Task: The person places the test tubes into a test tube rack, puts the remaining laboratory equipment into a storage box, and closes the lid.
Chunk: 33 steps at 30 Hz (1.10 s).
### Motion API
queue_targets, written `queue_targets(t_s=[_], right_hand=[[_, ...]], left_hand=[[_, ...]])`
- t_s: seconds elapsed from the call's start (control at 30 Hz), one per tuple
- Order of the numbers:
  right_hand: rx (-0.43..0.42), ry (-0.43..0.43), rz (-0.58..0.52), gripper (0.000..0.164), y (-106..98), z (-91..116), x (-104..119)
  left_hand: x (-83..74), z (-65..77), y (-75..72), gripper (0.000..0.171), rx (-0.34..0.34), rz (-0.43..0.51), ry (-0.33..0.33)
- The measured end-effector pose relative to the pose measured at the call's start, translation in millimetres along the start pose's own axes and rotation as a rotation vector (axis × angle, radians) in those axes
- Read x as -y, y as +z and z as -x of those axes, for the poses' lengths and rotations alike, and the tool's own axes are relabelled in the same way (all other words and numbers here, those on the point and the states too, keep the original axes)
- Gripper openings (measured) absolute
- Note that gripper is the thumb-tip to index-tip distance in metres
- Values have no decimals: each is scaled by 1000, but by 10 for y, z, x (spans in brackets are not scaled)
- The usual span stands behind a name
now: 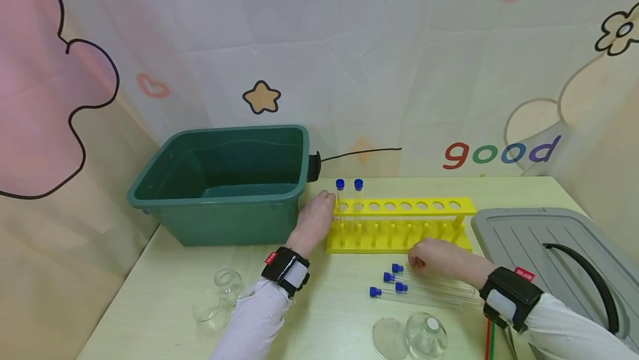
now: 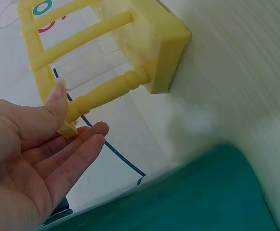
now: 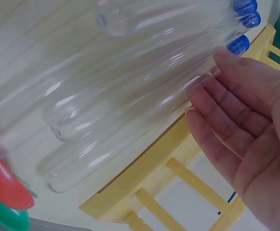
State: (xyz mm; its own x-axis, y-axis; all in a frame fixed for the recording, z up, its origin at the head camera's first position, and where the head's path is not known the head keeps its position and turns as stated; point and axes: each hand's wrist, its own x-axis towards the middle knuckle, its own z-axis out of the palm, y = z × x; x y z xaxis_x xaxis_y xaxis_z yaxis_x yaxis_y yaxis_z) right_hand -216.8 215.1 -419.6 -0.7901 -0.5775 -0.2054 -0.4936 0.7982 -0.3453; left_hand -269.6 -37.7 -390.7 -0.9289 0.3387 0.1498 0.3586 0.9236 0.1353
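Note:
A yellow test tube rack (image 1: 394,248) stands on the table, with two blue-capped test tubes (image 1: 358,184) upright in its leftmost holes. My left hand (image 1: 313,217) pinches the end of the rack's upper bar between thumb and fingers, beside the end post (image 2: 106,94). In front of the rack lie several clear test tubes (image 1: 424,296) with blue caps, side by side. From above, my right hand (image 1: 444,259) pinches the test tube (image 3: 99,156) nearest the rack, thumb and fingertips just below its blue cap (image 3: 239,45).
A deep green bin (image 1: 239,221) stands left of the rack. On the right lies a grey lid (image 1: 529,238) with a black handle (image 1: 591,277). Clear glass vessels (image 1: 212,307) stand front left, and a round glass piece (image 1: 426,335) front centre. Red (image 3: 7,180) and green handles lie by the tubes' ends.

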Motion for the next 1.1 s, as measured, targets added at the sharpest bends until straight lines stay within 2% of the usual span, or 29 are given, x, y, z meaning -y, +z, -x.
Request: queue_targets(t_s=[0.2,0.37,0.6,0.7,0.93,1.1], right_hand=[[-27,11,97,10,30,-2,50],[-62,-13,147,14,5,11,120],[-159,-148,154,15,-110,54,236],[-212,-196,125,15,-205,85,328],[-368,-266,-32,18,-517,141,499],[-545,-355,-124,22,-699,108,489]], left_hand=[[-8,-2,-3,44,6,8,-4],[-19,-8,-13,44,12,11,-6],[-9,0,-1,44,-2,7,-3],[-6,10,-2,43,-9,14,0],[4,14,0,42,-27,19,9],[4,7,1,41,-31,13,10]])
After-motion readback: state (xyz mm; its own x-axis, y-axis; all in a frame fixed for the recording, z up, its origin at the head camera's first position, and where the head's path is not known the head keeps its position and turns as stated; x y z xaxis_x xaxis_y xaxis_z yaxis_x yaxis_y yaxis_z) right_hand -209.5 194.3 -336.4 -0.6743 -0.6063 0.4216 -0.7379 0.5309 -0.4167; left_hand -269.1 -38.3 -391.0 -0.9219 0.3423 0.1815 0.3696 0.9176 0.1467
